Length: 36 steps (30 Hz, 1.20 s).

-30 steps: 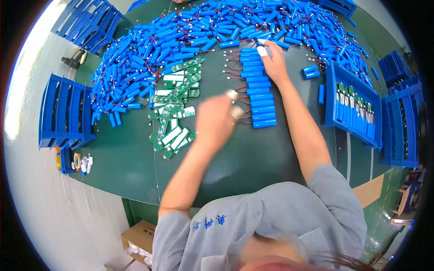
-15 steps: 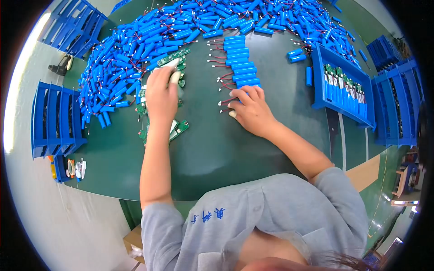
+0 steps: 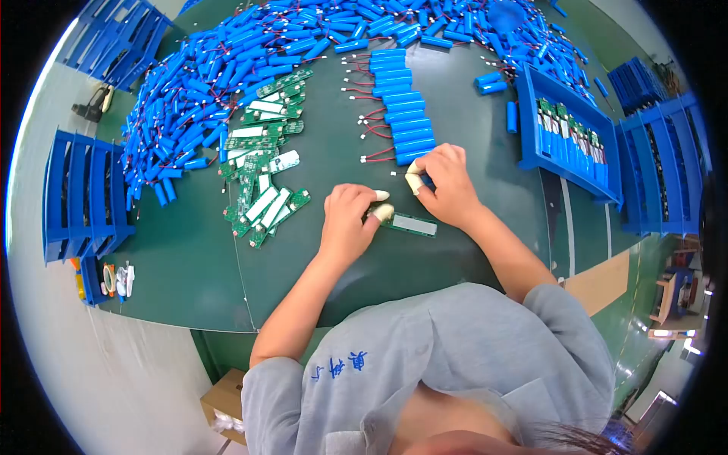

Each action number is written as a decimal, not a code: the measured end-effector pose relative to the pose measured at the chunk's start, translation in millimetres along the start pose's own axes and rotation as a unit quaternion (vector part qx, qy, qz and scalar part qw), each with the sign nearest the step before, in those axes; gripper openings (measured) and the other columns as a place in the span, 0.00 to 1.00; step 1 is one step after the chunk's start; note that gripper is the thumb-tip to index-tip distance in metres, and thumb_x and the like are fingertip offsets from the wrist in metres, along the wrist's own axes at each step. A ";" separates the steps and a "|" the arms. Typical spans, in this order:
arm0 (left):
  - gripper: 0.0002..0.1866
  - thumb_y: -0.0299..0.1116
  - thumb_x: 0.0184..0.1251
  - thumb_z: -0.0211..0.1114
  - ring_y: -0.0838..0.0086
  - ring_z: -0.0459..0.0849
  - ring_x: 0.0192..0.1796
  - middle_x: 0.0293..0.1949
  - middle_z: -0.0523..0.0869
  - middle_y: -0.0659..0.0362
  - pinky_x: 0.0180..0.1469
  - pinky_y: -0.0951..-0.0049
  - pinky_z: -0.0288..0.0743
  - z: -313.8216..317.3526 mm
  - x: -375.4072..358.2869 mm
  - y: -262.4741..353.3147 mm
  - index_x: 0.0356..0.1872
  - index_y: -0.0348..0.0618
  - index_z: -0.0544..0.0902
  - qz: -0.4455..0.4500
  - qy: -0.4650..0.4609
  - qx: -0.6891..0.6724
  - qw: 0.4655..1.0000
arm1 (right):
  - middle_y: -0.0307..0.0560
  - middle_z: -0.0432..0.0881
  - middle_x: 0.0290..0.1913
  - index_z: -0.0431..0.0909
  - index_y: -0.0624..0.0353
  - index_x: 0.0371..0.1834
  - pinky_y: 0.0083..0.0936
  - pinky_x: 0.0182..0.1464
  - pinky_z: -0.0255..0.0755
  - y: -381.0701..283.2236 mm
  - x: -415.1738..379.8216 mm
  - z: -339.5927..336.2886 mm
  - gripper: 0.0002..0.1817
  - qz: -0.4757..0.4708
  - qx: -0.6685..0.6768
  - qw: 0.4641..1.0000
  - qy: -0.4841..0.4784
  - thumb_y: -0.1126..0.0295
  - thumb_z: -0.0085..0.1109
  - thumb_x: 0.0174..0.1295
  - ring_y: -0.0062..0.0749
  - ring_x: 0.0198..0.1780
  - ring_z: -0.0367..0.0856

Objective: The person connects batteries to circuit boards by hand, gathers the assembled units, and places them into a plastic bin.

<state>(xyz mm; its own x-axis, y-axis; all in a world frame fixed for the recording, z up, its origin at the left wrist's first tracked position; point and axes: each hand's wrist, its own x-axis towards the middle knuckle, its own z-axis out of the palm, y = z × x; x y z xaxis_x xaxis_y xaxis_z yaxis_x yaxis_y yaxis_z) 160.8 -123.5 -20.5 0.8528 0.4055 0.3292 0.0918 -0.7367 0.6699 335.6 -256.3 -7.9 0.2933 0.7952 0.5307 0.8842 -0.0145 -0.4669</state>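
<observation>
My left hand (image 3: 353, 221), with pale finger cots on thumb and index finger, pinches one end of a green circuit board (image 3: 414, 225) that carries a white strip. Just up and to the right, my right hand (image 3: 449, 186) is closed around a blue cylindrical battery (image 3: 428, 181), mostly hidden by the fingers; a small white connector (image 3: 393, 174) shows left of it. Above that hand runs a column of blue batteries (image 3: 404, 115), their red leads pointing left. A loose heap of green circuit boards (image 3: 262, 178) lies to the left of both hands.
A large pile of blue batteries (image 3: 205, 98) curves across the back and left of the green table (image 3: 326, 292). At right stands a blue tray (image 3: 535, 155) of batteries fitted with boards. Blue racks (image 3: 83, 197) flank the table.
My left hand has moved from the board heap right and toward my body, bringing a circuit board. My right hand has shifted slightly right and down, with a battery off the column's near end.
</observation>
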 end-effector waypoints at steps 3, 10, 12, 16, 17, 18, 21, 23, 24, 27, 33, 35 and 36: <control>0.09 0.27 0.58 0.63 0.61 0.75 0.46 0.40 0.81 0.56 0.50 0.66 0.69 10.0 15.7 -5.5 0.40 0.41 0.83 -0.085 -0.029 -0.077 0.993 | 0.37 0.77 0.35 0.76 0.54 0.36 0.39 0.55 0.59 -0.8 -7.9 -4.1 0.12 -0.015 -0.011 1.000 -0.002 0.75 0.64 0.47 0.37 0.44 0.73; 0.08 0.30 0.55 0.69 0.65 0.75 0.46 0.38 0.78 0.58 0.48 0.66 0.69 9.9 29.6 13.2 0.34 0.40 0.80 0.010 -0.017 0.081 0.997 | 0.38 0.78 0.34 0.76 0.54 0.34 0.38 0.51 0.60 -10.8 -11.6 -1.0 0.10 0.012 -0.029 0.999 -0.013 0.73 0.65 0.48 0.37 0.42 0.72; 0.10 0.30 0.55 0.71 0.65 0.77 0.45 0.39 0.78 0.58 0.45 0.66 0.71 6.2 26.4 21.0 0.36 0.41 0.80 0.105 0.009 0.177 0.979 | 0.38 0.78 0.33 0.76 0.54 0.31 0.37 0.50 0.60 -14.3 -14.1 -2.2 0.09 0.038 -0.019 0.998 -0.043 0.73 0.66 0.48 0.37 0.41 0.72; 0.10 0.23 0.56 0.65 0.60 0.78 0.40 0.39 0.79 0.58 0.44 0.64 0.74 0.1 18.2 0.9 0.40 0.42 0.82 -0.021 -0.104 -0.106 0.989 | 0.40 0.79 0.30 0.77 0.55 0.28 0.35 0.51 0.59 -13.8 -15.0 -15.3 0.04 0.123 0.035 0.981 -0.143 0.73 0.63 0.50 0.36 0.41 0.72; 0.10 0.23 0.56 0.65 0.59 0.78 0.40 0.38 0.79 0.57 0.44 0.63 0.74 -3.1 15.0 -2.6 0.40 0.42 0.82 0.007 -0.117 -0.059 0.991 | 0.39 0.78 0.29 0.77 0.55 0.28 0.34 0.51 0.59 -14.6 -15.7 -18.8 0.04 0.132 0.046 0.973 -0.182 0.73 0.62 0.50 0.35 0.41 0.72; 0.10 0.23 0.57 0.65 0.59 0.79 0.40 0.37 0.79 0.57 0.44 0.63 0.74 -6.2 10.1 -4.6 0.41 0.42 0.82 0.035 -0.130 -0.011 0.991 | 0.38 0.78 0.29 0.78 0.55 0.29 0.33 0.51 0.59 -15.9 -16.1 -21.0 0.03 0.140 0.057 0.964 -0.221 0.74 0.61 0.51 0.35 0.40 0.72; 0.11 0.20 0.55 0.62 0.59 0.79 0.41 0.35 0.80 0.56 0.44 0.62 0.74 -7.6 0.0 0.4 0.41 0.41 0.81 0.038 -0.137 0.029 0.989 | 0.42 0.81 0.29 0.78 0.55 0.24 0.35 0.51 0.60 -24.6 -14.3 -18.5 0.02 0.136 0.055 0.950 -0.274 0.71 0.59 0.52 0.38 0.41 0.73; 0.12 0.19 0.54 0.62 0.59 0.79 0.41 0.34 0.80 0.56 0.44 0.62 0.74 -8.9 -2.1 5.4 0.40 0.40 0.80 0.023 -0.120 0.022 0.992 | 0.42 0.81 0.29 0.78 0.55 0.24 0.35 0.51 0.60 -25.0 -13.5 -10.9 0.02 0.123 0.051 0.952 -0.274 0.72 0.58 0.52 0.38 0.42 0.73; 0.12 0.18 0.54 0.62 0.59 0.79 0.40 0.34 0.80 0.56 0.43 0.62 0.74 -9.6 -2.3 5.1 0.41 0.40 0.80 0.018 -0.119 0.016 0.993 | 0.42 0.81 0.30 0.78 0.55 0.24 0.35 0.52 0.60 -24.0 -11.9 -7.6 0.02 0.117 0.048 0.954 -0.273 0.72 0.58 0.52 0.38 0.42 0.73; 0.13 0.17 0.53 0.61 0.60 0.79 0.40 0.33 0.80 0.56 0.43 0.62 0.74 -8.6 0.5 1.8 0.41 0.40 0.80 0.012 -0.117 0.002 0.993 | 0.43 0.81 0.30 0.78 0.55 0.24 0.36 0.52 0.59 -19.9 -2.3 -6.7 0.02 0.131 0.044 0.939 -0.315 0.72 0.57 0.52 0.39 0.43 0.73; 0.13 0.16 0.53 0.61 0.60 0.79 0.39 0.33 0.80 0.56 0.42 0.62 0.74 -8.7 3.3 -3.6 0.41 0.40 0.80 0.046 -0.121 -0.010 0.992 | 0.40 0.77 0.30 0.77 0.54 0.27 0.33 0.54 0.60 -8.5 5.1 -2.6 0.02 0.038 0.041 0.946 -0.320 0.74 0.56 0.53 0.37 0.42 0.71; 0.12 0.16 0.54 0.60 0.60 0.79 0.40 0.34 0.80 0.57 0.43 0.62 0.74 -8.4 3.7 -5.2 0.39 0.41 0.80 0.057 -0.122 -0.009 0.991 | 0.40 0.77 0.30 0.77 0.53 0.28 0.34 0.54 0.60 -3.8 10.3 -1.8 0.03 0.020 0.029 0.939 -0.343 0.75 0.56 0.53 0.38 0.43 0.71; 0.12 0.16 0.54 0.60 0.60 0.78 0.40 0.34 0.80 0.57 0.43 0.62 0.74 -8.5 4.1 -6.0 0.38 0.42 0.80 0.060 -0.131 -0.005 0.990 | 0.40 0.77 0.31 0.77 0.53 0.28 0.34 0.54 0.60 -2.7 12.9 -1.6 0.03 0.011 0.022 0.935 -0.354 0.75 0.55 0.53 0.38 0.43 0.71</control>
<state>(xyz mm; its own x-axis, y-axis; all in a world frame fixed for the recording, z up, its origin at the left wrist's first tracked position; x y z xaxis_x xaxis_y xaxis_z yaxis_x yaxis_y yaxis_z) 159.4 -112.7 -17.5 0.9612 0.1602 0.2245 -0.0227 -0.7652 0.6433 337.6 -247.0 1.3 -0.0173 0.9972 -0.0728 0.8601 -0.0222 -0.5097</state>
